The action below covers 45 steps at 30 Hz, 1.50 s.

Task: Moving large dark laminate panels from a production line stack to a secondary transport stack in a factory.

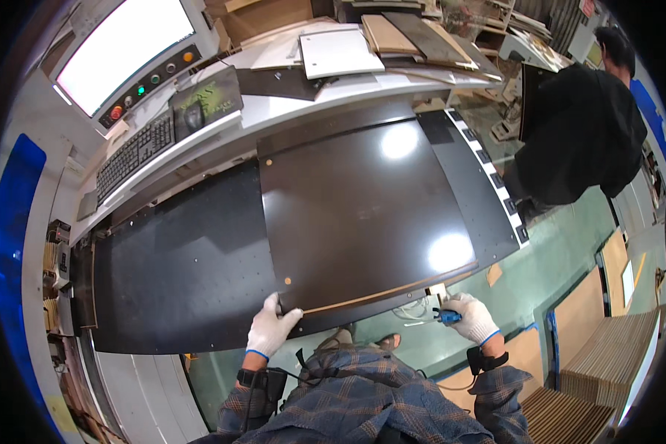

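A dark brown glossy panel lies on a black work surface; its near edge is a lighter brown strip and two small round tan spots mark its left side. My left hand, in a white glove, is at the panel's near left corner, thumb and forefinger spread apart by the edge. My right hand, also gloved, is closed around a blue-handled tool with a thin pale shaft pointing left. It is held just off the near right edge of the work surface; the tool's exact kind is unclear.
Behind the panel, a white bench carries a keyboard, a mouse and loose boards. A lit screen with buttons stands far left. A person in black is at the far right. Stacked cardboard stands near right.
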### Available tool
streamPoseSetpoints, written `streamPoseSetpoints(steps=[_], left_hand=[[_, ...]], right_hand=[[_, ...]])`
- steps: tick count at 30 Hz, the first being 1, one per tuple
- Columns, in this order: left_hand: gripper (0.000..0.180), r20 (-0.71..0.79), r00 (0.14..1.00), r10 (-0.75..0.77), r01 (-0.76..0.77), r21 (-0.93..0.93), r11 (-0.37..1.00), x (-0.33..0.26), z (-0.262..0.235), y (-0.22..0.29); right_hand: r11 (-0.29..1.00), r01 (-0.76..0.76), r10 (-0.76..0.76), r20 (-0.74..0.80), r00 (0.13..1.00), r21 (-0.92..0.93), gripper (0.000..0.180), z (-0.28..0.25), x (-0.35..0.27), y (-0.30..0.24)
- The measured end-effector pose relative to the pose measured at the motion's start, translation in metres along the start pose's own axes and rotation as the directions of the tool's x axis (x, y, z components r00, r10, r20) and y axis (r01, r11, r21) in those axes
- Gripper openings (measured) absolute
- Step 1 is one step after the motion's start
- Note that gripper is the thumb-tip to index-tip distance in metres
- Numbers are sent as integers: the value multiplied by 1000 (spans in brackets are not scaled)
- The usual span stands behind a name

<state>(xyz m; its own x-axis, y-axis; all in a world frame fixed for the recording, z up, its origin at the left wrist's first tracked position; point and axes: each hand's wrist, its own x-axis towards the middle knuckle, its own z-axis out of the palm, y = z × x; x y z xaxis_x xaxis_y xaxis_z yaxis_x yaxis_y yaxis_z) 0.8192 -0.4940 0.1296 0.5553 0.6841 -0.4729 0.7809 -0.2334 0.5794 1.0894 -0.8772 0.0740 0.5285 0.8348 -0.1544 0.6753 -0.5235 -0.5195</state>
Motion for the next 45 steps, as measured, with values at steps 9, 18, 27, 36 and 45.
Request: streamPoseSetpoints(steps=[9, 18, 27, 36, 45], left_hand=[[78, 51, 996, 80, -92, 327, 941, 0, -2, -7], [69, -107, 915, 388, -353, 251, 901, 12, 9, -37], [76, -101, 974, 203, -173, 247, 953, -5, 0, -9], [66, -191, 972, 140, -195, -310, 930, -105, -52, 45], [40, -757, 413, 507, -707, 84, 702, -59, -113, 56]], right_hand=[[875, -482, 473, -126, 872, -50, 37, -63, 0, 35], [928, -364, 323, -322, 890, -76, 37, -85, 72, -10], [938, -327, 347, -378, 858, 116, 37, -86, 61, 7], [667, -118, 406, -227, 885, 735, 18, -191, 19, -44], [93, 382, -162, -365, 917, 919, 66, -223, 75, -47]])
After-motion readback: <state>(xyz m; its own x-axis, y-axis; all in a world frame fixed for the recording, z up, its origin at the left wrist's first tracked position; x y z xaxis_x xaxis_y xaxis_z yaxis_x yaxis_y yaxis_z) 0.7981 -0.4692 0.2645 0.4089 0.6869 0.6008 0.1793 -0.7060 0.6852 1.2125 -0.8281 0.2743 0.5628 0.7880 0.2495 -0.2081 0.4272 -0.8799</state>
